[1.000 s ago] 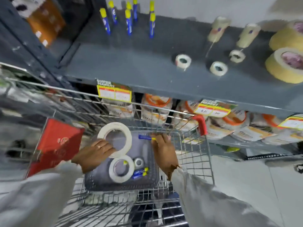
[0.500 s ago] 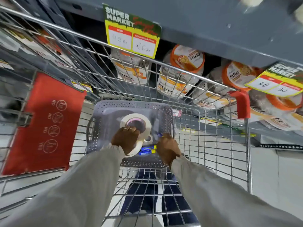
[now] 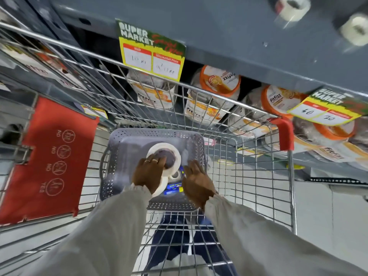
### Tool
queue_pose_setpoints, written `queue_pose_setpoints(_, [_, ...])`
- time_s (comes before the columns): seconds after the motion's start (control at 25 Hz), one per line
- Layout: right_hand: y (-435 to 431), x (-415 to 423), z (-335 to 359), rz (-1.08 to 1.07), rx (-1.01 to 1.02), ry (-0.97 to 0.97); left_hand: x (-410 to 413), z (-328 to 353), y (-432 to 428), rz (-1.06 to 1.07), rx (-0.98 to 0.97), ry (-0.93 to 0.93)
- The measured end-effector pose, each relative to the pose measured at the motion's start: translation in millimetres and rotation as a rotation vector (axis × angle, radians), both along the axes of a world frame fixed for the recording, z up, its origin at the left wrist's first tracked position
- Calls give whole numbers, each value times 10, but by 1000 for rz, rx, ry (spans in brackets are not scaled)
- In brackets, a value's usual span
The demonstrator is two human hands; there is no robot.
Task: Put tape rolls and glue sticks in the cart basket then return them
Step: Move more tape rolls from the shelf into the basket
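The left hand (image 3: 148, 173) has its grip closed over the near rim of a large white tape roll (image 3: 166, 156), fingers curled onto the roll's top face and into its dark core, rings showing on two fingers. Just beside it, the right hand (image 3: 196, 181) hangs with its fingers loosely spread and slightly bent, holding nothing that can be seen; whether the fingertips touch anything below cannot be told. Between the two hands lie a small tape roll (image 3: 175, 174) and blue glue sticks (image 3: 173, 189) with yellow ends, and a second large roll (image 3: 161, 187) shows under the left wrist. All of these sit in a grey perforated basket (image 3: 119, 156) inside the wire cart (image 3: 258, 176). Left of the hands, a red cart flap (image 3: 47, 160) reads "NO, NO, NO, YES". Beyond them, a shelf tag (image 3: 151, 50) reads "SUPER MARKET", and pouches (image 3: 217, 90) read "fitfizz".
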State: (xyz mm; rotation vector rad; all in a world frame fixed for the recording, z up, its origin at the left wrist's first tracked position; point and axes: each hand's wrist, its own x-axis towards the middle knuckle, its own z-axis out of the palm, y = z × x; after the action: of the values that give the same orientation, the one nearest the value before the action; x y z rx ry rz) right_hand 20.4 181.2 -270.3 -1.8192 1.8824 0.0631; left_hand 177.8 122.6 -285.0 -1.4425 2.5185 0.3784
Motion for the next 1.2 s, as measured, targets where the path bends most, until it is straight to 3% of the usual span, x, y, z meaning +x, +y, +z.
queue_pose_setpoints(0.08, [-59,-65,231,47,-158,-42,43,250,-25,38,-19,41])
queue_pose_setpoints(0.32, [-388,-195,1353,210,-668,-37,-101,1293,-261,10,-437,259])
queue_pose_setpoints(0.44, [-558,-407,1878,170,-895,-73,-394,1826,-525,-61,-649,455])
queue_pose_setpoints(0.56, [-815,-894,2285,-12,-1051,-37,-924,2437,-792,-211,-721,572])
queue_pose_setpoints(0.68, [-1102,-1520,2544,-323,-1013,39,-1516,2855,-997,-162,-651,563])
queue_pose_setpoints(0.76, [-1202,-1850,2600,-493,-859,107,-1864,2940,-1101,-46,-499,564])
queue_pose_setpoints(0.92, [-1211,-2182,2533,-587,-558,189,-2357,2856,-1232,109,-314,481])
queue_pose_setpoints(1.04, [-1329,-2303,2522,-581,-581,205,-2582,2817,-1363,127,-304,436])
queue_pose_setpoints(1.2, [-1411,-2493,2554,-502,-790,186,-2651,2776,-1481,111,-412,338])
